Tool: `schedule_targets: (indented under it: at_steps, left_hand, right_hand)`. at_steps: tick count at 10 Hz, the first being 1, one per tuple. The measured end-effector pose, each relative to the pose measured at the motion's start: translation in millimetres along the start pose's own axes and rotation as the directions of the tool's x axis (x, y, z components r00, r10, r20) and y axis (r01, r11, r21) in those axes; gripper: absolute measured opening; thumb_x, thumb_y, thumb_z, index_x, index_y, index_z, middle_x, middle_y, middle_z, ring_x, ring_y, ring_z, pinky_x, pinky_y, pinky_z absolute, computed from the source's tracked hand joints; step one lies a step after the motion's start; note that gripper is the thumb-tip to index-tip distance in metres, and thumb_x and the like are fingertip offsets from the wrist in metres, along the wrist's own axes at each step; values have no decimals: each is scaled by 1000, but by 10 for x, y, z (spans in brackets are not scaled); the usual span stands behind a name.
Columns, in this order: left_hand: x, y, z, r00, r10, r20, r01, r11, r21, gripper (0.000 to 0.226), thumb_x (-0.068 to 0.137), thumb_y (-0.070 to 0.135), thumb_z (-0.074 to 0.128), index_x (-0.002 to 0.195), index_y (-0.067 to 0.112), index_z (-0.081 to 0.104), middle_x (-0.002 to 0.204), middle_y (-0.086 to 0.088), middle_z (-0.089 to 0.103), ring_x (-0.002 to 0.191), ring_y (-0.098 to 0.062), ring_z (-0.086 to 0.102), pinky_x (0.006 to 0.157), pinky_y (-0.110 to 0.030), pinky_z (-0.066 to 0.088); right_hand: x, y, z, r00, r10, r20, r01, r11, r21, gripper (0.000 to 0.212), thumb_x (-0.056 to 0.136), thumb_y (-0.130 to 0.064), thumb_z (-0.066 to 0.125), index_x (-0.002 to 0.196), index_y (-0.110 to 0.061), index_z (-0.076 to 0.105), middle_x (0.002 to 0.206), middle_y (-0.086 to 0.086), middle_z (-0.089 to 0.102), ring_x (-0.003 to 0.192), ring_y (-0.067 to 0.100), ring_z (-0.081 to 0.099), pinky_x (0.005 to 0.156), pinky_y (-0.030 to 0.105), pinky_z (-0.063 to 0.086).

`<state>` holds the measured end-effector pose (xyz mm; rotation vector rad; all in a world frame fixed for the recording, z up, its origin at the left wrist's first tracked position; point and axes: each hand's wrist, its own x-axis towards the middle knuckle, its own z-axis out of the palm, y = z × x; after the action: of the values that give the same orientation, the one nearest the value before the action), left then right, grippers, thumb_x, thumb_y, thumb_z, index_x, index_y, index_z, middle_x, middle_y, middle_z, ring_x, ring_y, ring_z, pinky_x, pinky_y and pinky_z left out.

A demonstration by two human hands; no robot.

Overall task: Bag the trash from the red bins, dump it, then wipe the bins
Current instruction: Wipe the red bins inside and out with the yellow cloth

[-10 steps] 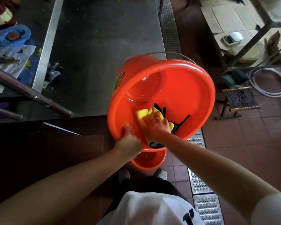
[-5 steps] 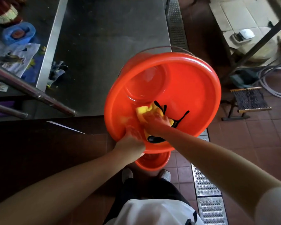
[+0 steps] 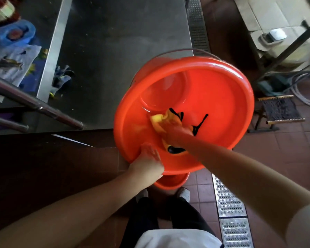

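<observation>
Gripping the near rim of the tilted red bin (image 3: 222, 97), the left hand (image 3: 147, 163) is steadying it while the right hand (image 3: 174, 133) is pressing a yellow cloth (image 3: 157, 119), seemingly clutched, now deeper toward the base than before. A second red bin (image 3: 172, 182) is sitting beneath, the steel bench (image 3: 123, 42) beyond.

Both bare forearms reach forward and converge, the left hand (image 3: 147, 161) curling its fingers over a rim with the thumb on the near side, while the right hand (image 3: 175, 132), just ahead of and beside it, presses down with knuckles up.
</observation>
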<state>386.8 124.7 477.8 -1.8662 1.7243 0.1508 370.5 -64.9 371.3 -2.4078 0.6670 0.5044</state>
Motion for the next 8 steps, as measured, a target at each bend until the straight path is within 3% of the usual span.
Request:
schedule_targets:
  at_steps: [1, 2, 3, 4, 5, 6, 7, 8]
  left_hand:
    - [5, 47, 8, 999, -36, -7, 36, 998, 42, 63, 69, 50, 71, 103, -3, 74, 99, -33, 69, 93, -46, 69, 81, -53, 56]
    - [-12, 78, -26, 1000, -29, -1, 29, 989, 142, 46, 72, 30, 70, 103, -3, 74, 99, -30, 70, 94, -44, 69, 81, -51, 57]
    - [-15, 54, -40, 999, 19, -36, -11, 977, 214, 42, 71, 28, 70, 102, 0, 75, 98, -28, 71, 93, -43, 70, 78, -49, 58]
    - [0, 10, -47, 998, 44, -39, -33, 970, 241, 40, 71, 28, 71, 101, 2, 76, 98, -25, 72, 91, -41, 71, 76, -47, 58]
    - [-8, 0, -26, 997, 63, -47, -49, 964, 263, 38, 72, 26, 72, 101, 2, 76, 99, -26, 71, 91, -41, 71, 77, -47, 58]
    - [0, -40, 13, 1000, 29, 0, -28, 972, 232, 41, 75, 27, 71, 106, 1, 74, 101, -28, 70, 94, -43, 69, 81, -51, 56]
    - [24, -14, 86, 996, 89, 11, -90, 967, 238, 49, 89, 20, 54, 122, -15, 58, 115, -43, 57, 108, -57, 57, 92, -64, 46]
    - [4, -8, 65, 994, 106, -5, -103, 973, 206, 49, 88, 26, 52, 119, -10, 63, 113, -39, 61, 107, -54, 59, 93, -64, 46]
  right_hand:
    - [72, 270, -161, 998, 45, -47, -3, 760, 650, 36, 103, -40, 42, 130, -19, 54, 137, 18, 42, 126, 34, 54, 101, 52, 43]
    - [206, 466, -79, 968, 89, -234, -161, 936, -312, 44, 98, -37, 50, 141, -28, 51, 154, 3, 39, 145, 26, 30, 115, 58, 20]
    - [264, 337, 15, 972, 168, -167, -211, 933, -293, 45, 100, -38, 41, 143, -27, 46, 152, 0, 40, 145, 21, 25, 114, 54, 18]
    - [304, 307, 10, 973, 121, -197, -177, 939, -295, 46, 101, -43, 42, 142, -25, 48, 150, 0, 42, 142, 21, 29, 107, 52, 23]
    - [255, 272, 15, 983, 125, -131, -161, 936, -314, 50, 102, -48, 37, 147, -28, 41, 156, -3, 37, 145, 19, 26, 109, 53, 27]
    - [115, 176, 6, 989, 125, -74, -142, 932, -334, 50, 103, -48, 31, 150, -31, 36, 161, -6, 30, 148, 18, 24, 111, 54, 24]
    - [-162, 94, -2, 991, 107, -79, -128, 937, -325, 45, 103, -47, 31, 144, -29, 42, 154, -4, 37, 144, 18, 29, 110, 54, 23]
    - [-549, -18, 3, 990, 129, -65, -142, 943, -300, 46, 103, -46, 31, 145, -29, 39, 151, -2, 37, 143, 22, 28, 111, 55, 23]
